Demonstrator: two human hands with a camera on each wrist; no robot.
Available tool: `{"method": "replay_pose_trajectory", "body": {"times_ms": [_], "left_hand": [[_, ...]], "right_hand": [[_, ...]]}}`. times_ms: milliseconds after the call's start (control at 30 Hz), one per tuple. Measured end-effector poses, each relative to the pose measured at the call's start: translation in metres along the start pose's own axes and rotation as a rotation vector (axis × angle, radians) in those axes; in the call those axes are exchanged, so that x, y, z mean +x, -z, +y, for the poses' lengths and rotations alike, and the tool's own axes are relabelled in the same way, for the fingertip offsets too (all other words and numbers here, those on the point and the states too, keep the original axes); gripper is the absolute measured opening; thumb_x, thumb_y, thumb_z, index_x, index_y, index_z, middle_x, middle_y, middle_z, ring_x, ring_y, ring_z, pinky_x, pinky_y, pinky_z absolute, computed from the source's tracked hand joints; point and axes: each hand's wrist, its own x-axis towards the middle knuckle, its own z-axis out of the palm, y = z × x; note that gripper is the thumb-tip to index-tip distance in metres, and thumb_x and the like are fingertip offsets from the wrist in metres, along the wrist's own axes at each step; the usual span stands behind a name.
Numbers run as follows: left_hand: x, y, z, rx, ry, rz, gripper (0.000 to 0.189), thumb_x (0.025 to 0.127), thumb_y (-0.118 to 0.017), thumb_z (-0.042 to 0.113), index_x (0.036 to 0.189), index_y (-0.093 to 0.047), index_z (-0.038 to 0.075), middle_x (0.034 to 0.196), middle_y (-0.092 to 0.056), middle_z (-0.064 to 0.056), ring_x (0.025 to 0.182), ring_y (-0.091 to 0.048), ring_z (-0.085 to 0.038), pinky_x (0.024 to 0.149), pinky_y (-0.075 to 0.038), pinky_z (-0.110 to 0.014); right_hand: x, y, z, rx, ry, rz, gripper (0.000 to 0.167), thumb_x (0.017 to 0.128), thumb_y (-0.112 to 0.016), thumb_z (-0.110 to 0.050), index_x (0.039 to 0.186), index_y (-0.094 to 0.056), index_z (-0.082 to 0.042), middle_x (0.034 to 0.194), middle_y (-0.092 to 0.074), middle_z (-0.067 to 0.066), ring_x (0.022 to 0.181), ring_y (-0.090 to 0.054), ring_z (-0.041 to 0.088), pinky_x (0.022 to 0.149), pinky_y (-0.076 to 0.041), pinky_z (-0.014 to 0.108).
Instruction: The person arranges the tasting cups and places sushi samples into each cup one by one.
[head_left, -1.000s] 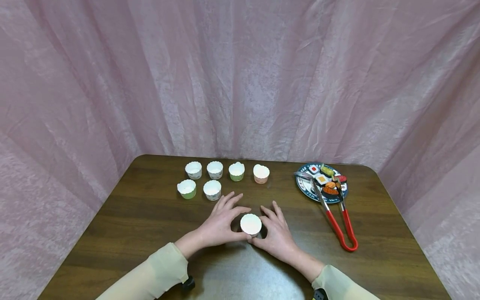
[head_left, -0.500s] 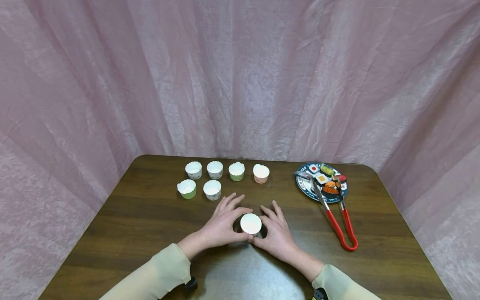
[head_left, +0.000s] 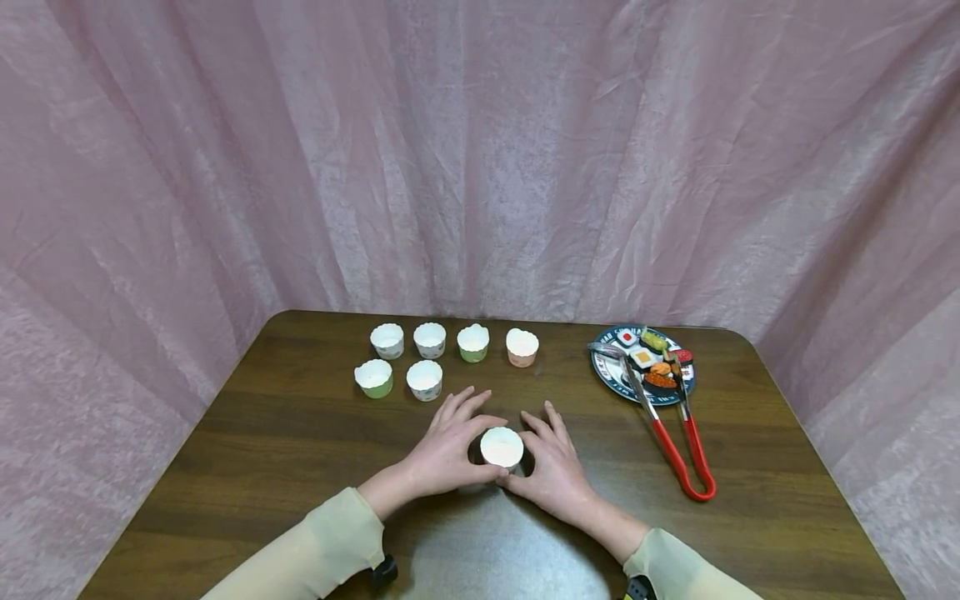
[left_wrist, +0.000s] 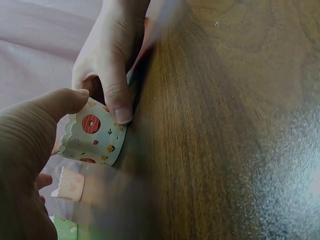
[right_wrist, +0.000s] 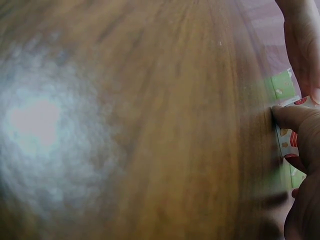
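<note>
A paper baking cup (head_left: 502, 447) stands upright on the wooden table between my two hands. Its pale side, printed with red doughnuts, shows in the left wrist view (left_wrist: 97, 132). From the left, my left hand (head_left: 450, 450) holds the cup with thumb and forefinger near the rim. My right hand (head_left: 555, 475) holds it from the other side, its thumb low on the wall near the base. The two thumbs nearly meet at the cup's near side. In the right wrist view my right fingers hide much of the cup (right_wrist: 287, 140).
Several more baking cups stand behind in two rows, among them a green one (head_left: 373, 379) and a pink one (head_left: 522, 348). At the back right, red-handled tongs (head_left: 697, 475) lie across a round plate (head_left: 611, 379) of sushi pieces. A pink curtain (head_left: 480, 167) hangs behind the table.
My left hand has shifted very slightly right along the cup. The cup and my right hand have stayed almost in place.
</note>
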Motion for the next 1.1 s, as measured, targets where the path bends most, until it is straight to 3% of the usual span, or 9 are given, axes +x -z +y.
{"method": "replay_pose_trajectory", "body": {"times_ms": [733,867,1100], "left_hand": [[0.002,0.004,0.002,-0.011,0.002,0.019,0.058,0.083,-0.08,0.056,0.131,-0.068,0.026,0.165,-0.03,-0.004,0.155,-0.01,-0.026,0.121,-0.008,-0.059],[0.003,0.013,0.007,-0.022,-0.008,0.043,0.057,0.082,-0.082,0.054,0.129,-0.068,0.026,0.166,-0.029,-0.002,0.155,-0.009,-0.025,0.121,-0.008,-0.06],[0.008,0.047,0.021,-0.063,-0.07,0.167,0.055,0.08,-0.085,0.049,0.128,-0.066,0.029,0.167,-0.025,0.004,0.156,-0.006,-0.021,0.118,-0.012,-0.064]], "right_hand": [[-0.001,0.0,0.0,0.033,-0.011,-0.009,0.054,0.073,-0.09,-0.044,0.115,-0.074,-0.014,0.15,-0.051,0.018,0.153,-0.015,0.044,0.115,-0.022,0.068],[-0.001,0.0,0.0,0.037,0.001,-0.003,0.059,0.072,-0.09,-0.043,0.118,-0.073,-0.01,0.149,-0.051,0.018,0.152,-0.016,0.045,0.115,-0.022,0.067],[0.0,-0.001,0.002,0.037,0.022,0.018,0.068,0.071,-0.091,-0.041,0.129,-0.071,-0.01,0.147,-0.054,0.014,0.15,-0.018,0.048,0.115,-0.023,0.067]]}}
